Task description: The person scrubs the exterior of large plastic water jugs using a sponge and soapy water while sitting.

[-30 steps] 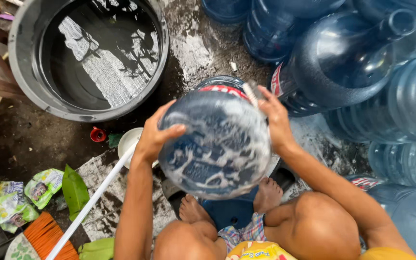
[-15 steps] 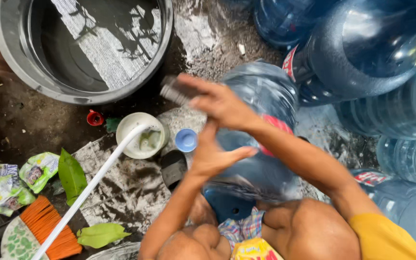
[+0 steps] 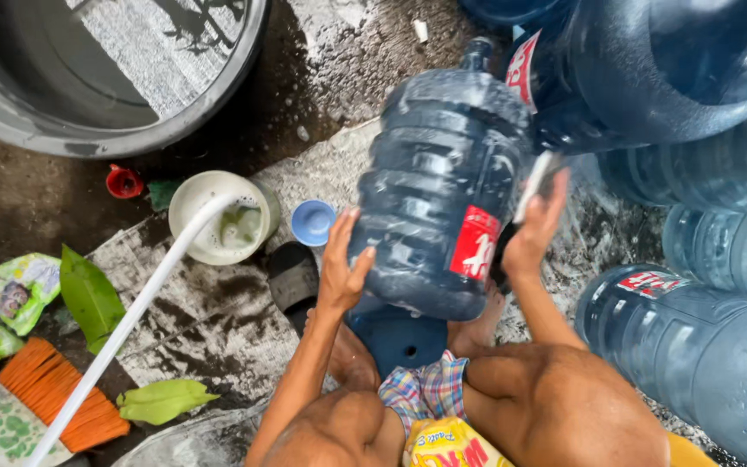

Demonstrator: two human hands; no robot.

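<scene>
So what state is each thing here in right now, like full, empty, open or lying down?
Big blue water jug: tilted on its side, uncapped, wet, gripped on both sides.
Left hand: pressed flat on the jug's side.
Right hand: on the jug's other side, holding a pale flat thing.
Grey tub: open; contents unclear.
White cup: upright, with a white pipe reaching into it.
Small blue cap: off, lying open side up.

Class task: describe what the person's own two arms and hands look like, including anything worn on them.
Both arms are bare to the shoulder, with no sleeves showing. The left hand and right hand wear no gloves, and no rings, watch or bands are visible. A yellow garment edge shows near the right shoulder.
</scene>
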